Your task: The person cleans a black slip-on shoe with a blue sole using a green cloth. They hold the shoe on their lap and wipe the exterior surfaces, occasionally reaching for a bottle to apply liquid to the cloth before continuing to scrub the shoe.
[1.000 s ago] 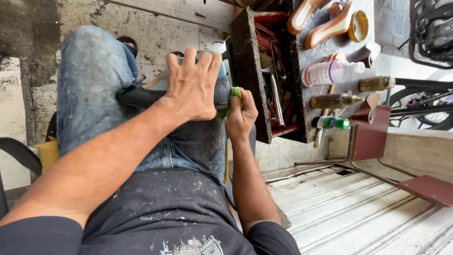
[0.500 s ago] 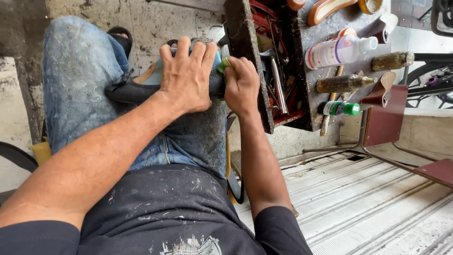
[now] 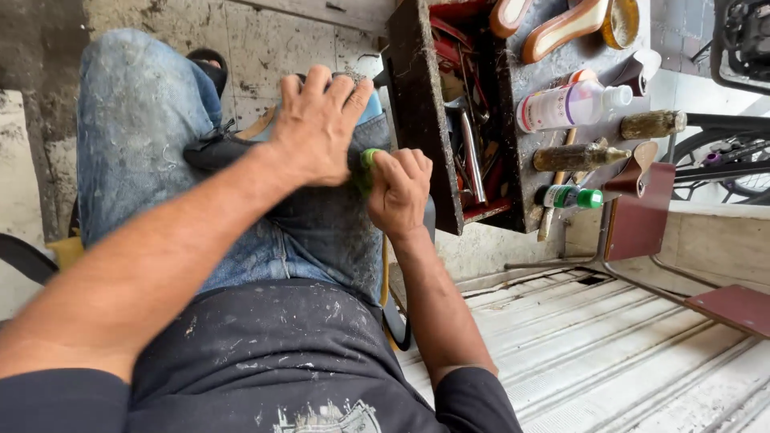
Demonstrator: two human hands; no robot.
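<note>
Gripped in the closed right hand (image 3: pixel 399 192): a green tool (image 3: pixel 367 165). Black shoe (image 3: pixel 215 151) is pinned on the lap by the left hand (image 3: pixel 319 127), fingers spread. Work judged mid-way; finish not visible.

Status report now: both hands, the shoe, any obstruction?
Left hand flat on black shoe. Right hand grips green tool. Nothing in the way.

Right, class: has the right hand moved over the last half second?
Yes. The right hand, gripping a green object, has slid back toward the body, judged against the black shoe on the knee.
</note>
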